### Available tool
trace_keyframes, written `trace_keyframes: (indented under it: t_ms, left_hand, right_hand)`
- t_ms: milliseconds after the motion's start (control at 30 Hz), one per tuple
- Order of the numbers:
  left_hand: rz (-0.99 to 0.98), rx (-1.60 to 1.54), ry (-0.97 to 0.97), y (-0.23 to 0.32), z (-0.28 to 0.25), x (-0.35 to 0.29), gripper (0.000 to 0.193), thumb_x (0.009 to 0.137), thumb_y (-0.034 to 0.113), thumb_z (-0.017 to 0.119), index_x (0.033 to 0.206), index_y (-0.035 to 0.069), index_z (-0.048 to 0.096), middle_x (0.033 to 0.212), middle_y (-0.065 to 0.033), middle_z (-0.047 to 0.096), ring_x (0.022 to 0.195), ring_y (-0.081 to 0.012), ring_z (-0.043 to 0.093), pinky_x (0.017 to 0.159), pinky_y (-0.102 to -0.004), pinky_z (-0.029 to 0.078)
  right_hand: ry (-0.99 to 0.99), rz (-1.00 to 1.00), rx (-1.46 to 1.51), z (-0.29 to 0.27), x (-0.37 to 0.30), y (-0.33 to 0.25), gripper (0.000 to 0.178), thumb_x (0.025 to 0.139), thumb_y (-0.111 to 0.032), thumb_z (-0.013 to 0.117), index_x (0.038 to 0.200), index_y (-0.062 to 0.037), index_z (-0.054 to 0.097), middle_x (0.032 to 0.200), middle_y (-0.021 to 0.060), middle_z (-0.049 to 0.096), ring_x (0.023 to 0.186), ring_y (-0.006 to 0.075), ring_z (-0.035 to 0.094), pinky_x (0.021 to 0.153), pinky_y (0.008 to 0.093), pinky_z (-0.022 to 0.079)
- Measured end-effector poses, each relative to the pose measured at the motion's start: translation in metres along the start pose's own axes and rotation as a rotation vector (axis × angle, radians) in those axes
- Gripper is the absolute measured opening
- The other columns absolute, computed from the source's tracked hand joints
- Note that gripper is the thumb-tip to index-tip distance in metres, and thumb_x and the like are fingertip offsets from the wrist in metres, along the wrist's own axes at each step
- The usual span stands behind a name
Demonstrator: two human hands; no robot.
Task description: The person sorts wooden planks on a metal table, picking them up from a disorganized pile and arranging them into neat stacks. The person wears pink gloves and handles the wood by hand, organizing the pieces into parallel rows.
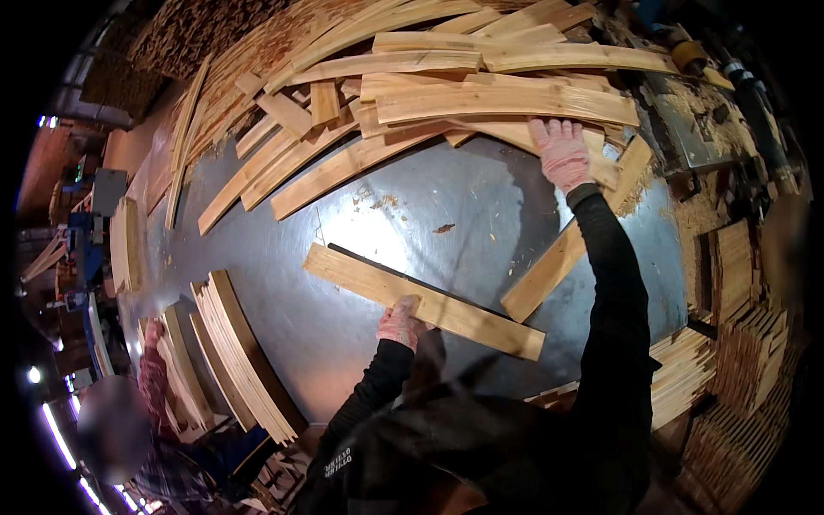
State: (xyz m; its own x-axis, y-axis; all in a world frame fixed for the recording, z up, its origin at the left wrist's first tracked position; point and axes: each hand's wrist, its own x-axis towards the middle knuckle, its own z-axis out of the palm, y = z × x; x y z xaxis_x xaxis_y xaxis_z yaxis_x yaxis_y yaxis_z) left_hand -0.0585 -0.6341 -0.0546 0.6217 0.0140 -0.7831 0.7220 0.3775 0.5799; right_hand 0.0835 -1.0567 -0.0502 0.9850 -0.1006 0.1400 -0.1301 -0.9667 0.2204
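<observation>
My left hand (399,324), in a pale pinkish work glove, grips the lower edge of a short wooden board (446,309), with the thumb on its upper face. This board lies slantwise in front of me, above the metal table (412,193). My right hand (564,156), gloved alike, reaches to the far pile. Its fingers are stretched out and touch the lower edge of a long board (506,105). Below the right wrist another board (549,266) lies slantwise on the table, partly covered by my forearm.
A heap of loose boards (318,172) covers the table's far side. Stacked boards (245,352) stand at the left, where another person's hand (154,333) touches boards. Machinery (747,94) with sawdust is at far right; more stacks (734,283) stand at right.
</observation>
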Motion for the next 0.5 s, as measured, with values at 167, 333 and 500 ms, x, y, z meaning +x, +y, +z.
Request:
trace_keyframes:
  t_ms: [167,333,500]
  left_hand:
    - [0.028,-0.004,-0.012,-0.005,-0.019,-0.004,0.034,0.09,0.022,0.067,0.116,0.004,0.054,0.106,-0.0125,0.065,0.089,-0.0289,0.068,0.066,-0.0467,0.06]
    - [0.007,0.005,0.009,-0.004,-0.019,0.005,0.038,0.095,0.032,0.059,0.12,0.004,0.052,0.112,-0.0131,0.064,0.094,-0.0305,0.067,0.068,-0.0455,0.059]
    - [-0.124,-0.349,-0.013,-0.005,-0.022,0.005,0.065,0.096,0.056,0.048,0.136,0.004,0.045,0.13,-0.014,0.056,0.119,-0.0325,0.056,0.094,-0.0502,0.051]
  right_hand:
    - [-0.215,-0.002,0.343,-0.083,-0.004,-0.012,0.047,0.083,-0.007,0.054,0.13,-0.0122,0.05,0.107,0.0171,0.064,0.1,0.0355,0.063,0.082,0.0471,0.052]
    - [-0.45,-0.077,0.646,-0.099,-0.137,-0.076,0.047,0.087,-0.017,0.053,0.134,-0.0108,0.047,0.093,0.0164,0.067,0.076,0.0357,0.066,0.066,0.0453,0.054]
    - [-0.628,-0.232,0.601,-0.152,-0.186,-0.181,0.062,0.084,-0.038,0.064,0.133,-0.0108,0.039,0.11,0.0189,0.059,0.101,0.0381,0.062,0.082,0.05,0.052]
